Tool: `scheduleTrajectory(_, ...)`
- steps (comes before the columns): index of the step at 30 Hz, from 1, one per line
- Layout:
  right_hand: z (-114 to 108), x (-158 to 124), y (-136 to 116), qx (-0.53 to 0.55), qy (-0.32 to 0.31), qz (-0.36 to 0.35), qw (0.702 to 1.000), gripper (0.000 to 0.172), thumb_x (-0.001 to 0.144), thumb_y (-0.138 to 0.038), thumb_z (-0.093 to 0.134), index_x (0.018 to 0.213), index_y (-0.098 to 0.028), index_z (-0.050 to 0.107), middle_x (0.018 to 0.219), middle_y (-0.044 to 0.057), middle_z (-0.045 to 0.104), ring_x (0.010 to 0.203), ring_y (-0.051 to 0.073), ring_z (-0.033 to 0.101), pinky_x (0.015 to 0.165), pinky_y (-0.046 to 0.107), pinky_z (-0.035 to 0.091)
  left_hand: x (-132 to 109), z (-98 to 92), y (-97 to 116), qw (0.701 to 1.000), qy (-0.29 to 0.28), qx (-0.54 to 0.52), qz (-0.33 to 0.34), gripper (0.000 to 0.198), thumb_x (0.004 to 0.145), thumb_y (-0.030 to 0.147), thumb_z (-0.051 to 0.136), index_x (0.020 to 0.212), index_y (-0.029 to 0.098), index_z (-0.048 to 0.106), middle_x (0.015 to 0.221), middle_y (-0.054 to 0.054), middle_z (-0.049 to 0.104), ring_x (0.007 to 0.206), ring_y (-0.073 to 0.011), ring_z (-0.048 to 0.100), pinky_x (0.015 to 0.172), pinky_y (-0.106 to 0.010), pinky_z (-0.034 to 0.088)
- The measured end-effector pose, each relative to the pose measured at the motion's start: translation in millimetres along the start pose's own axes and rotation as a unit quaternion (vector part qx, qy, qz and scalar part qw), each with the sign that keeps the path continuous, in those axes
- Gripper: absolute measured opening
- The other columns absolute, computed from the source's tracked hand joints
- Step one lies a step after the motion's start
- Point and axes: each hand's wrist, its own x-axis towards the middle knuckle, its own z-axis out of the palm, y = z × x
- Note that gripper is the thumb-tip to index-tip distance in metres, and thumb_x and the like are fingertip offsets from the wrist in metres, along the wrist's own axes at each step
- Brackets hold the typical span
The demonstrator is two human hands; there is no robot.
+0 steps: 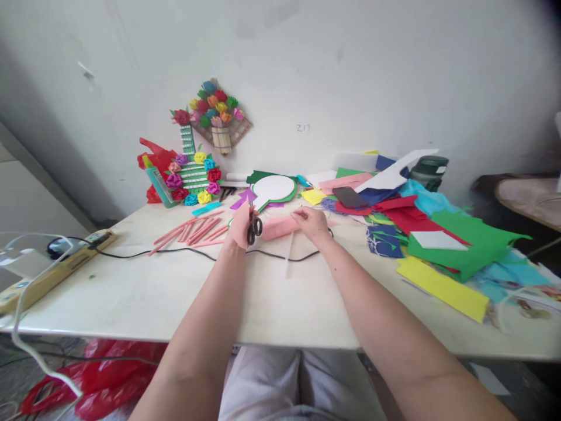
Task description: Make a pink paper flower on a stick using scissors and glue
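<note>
My left hand is mostly hidden behind a sheet of pink paper that stands up at its fingers. Black-handled scissors are right beside that hand; whether it also grips them I cannot tell. Between the hands lies more pink paper, and my right hand pinches near its right end with fingertips together. A pale, see-through strip runs down toward me just below the right fingers. Several rolled pink paper sticks lie left of my left hand.
A black cable crosses the table from a yellow power strip. Behind are a white round-headed cutout, a glue bottle and a paper-flower guitar shape. Coloured paper scraps, a phone and a dark flask stand right.
</note>
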Motion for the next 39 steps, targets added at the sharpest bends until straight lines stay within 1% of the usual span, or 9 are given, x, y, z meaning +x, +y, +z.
scheduleTrajectory(5,-6.0,-1.3,9.6,-0.289,-0.072,-0.082,0.951,0.036,0.078,-0.037,0.058,0.109,-0.020,0.064,0.116,0.009,0.060,0.108,0.027,0.047,0.090,0.037,0.039,-6.2,10.3,3.3,1.000,0.009,0.011,0.011,0.042,0.067,0.057,0.059,0.078,0.017,0.060,0.065,-0.001,0.057,0.047,-0.0086,0.047,0.041,-0.021,0.032)
scheduleTrajectory(15,7.0,4.1,12.6,-0.343,-0.085,-0.103,0.930,0.029,0.087,-0.018,0.041,0.090,-0.017,0.069,0.095,0.012,0.063,0.099,0.022,0.049,0.079,0.029,0.038,-6.5,12.6,-3.4,0.999,-0.010,0.037,0.018,0.041,0.062,0.053,0.065,0.082,0.018,0.061,0.067,-0.001,0.057,0.050,-0.0088,0.048,0.042,-0.021,0.032)
scheduleTrajectory(18,2.3,5.3,15.0,-0.260,-0.002,-0.032,0.965,0.027,0.087,-0.025,0.041,0.089,-0.016,0.066,0.095,0.011,0.063,0.090,0.021,0.053,0.075,0.028,0.039,-5.5,12.9,-3.7,0.999,-0.004,0.040,0.019,0.040,0.063,0.053,0.065,0.081,0.018,0.062,0.068,-0.001,0.057,0.051,-0.0087,0.048,0.043,-0.021,0.032)
scheduleTrajectory(21,-8.9,11.5,24.8,-0.116,0.162,0.101,0.975,0.026,0.087,-0.028,0.039,0.088,-0.014,0.061,0.082,0.009,0.063,0.077,0.019,0.056,0.070,0.029,0.041,-8.1,14.2,-1.5,0.999,0.004,0.045,0.011,0.044,0.063,0.058,0.063,0.082,0.018,0.062,0.072,-0.003,0.059,0.051,-0.0088,0.048,0.042,-0.022,0.032)
scheduleTrajectory(25,-33.8,21.4,46.0,0.169,0.359,0.236,0.887,0.025,0.087,-0.033,0.033,0.097,-0.017,0.050,0.070,0.002,0.057,0.055,0.013,0.054,0.054,0.025,0.044,-12.4,17.2,1.7,0.999,0.000,0.053,0.008,0.049,0.066,0.063,0.057,0.082,0.017,0.062,0.074,-0.003,0.059,0.048,-0.0077,0.046,0.038,-0.021,0.032)
scheduleTrajectory(28,-54.8,21.7,55.2,0.323,0.450,0.237,0.798,0.024,0.088,-0.036,0.028,0.096,-0.019,0.043,0.072,0.000,0.055,0.055,0.011,0.057,0.051,0.022,0.046,-12.4,18.1,1.0,0.998,-0.008,0.061,-0.002,0.047,0.066,0.062,0.058,0.079,0.017,0.061,0.067,-0.002,0.057,0.044,-0.0071,0.043,0.036,-0.020,0.031)
scheduleTrajectory(33,-60.6,15.6,43.5,0.517,0.420,0.291,0.687,0.036,0.088,-0.049,0.027,0.079,-0.019,0.044,0.066,0.000,0.054,0.049,0.008,0.056,0.045,0.018,0.046,-10.8,16.9,-3.0,0.997,-0.016,0.076,-0.004,0.042,0.062,0.057,0.064,0.078,0.018,0.061,0.066,-0.001,0.056,0.045,-0.0081,0.044,0.036,-0.019,0.031)
scheduleTrajectory(37,-39.7,14.8,26.6,0.538,0.302,0.300,0.728,0.024,0.085,-0.040,0.045,0.075,-0.018,0.046,0.053,-0.004,0.054,0.039,0.006,0.049,0.035,0.015,0.038,-12.6,16.9,-3.9,0.997,-0.022,0.077,0.001,0.042,0.063,0.056,0.063,0.081,0.018,0.062,0.072,-0.001,0.059,0.047,-0.0077,0.046,0.038,-0.019,0.033)
scheduleTrajectory(39,-30.1,13.9,21.0,0.506,0.247,0.289,0.774,0.020,0.081,-0.031,0.053,0.070,-0.016,0.047,0.046,-0.006,0.051,0.035,0.006,0.046,0.032,0.014,0.033,-14.0,17.1,-4.1,0.997,-0.023,0.080,0.007,0.042,0.064,0.055,0.062,0.080,0.017,0.063,0.071,-0.001,0.059,0.048,-0.0073,0.046,0.039,-0.018,0.033)
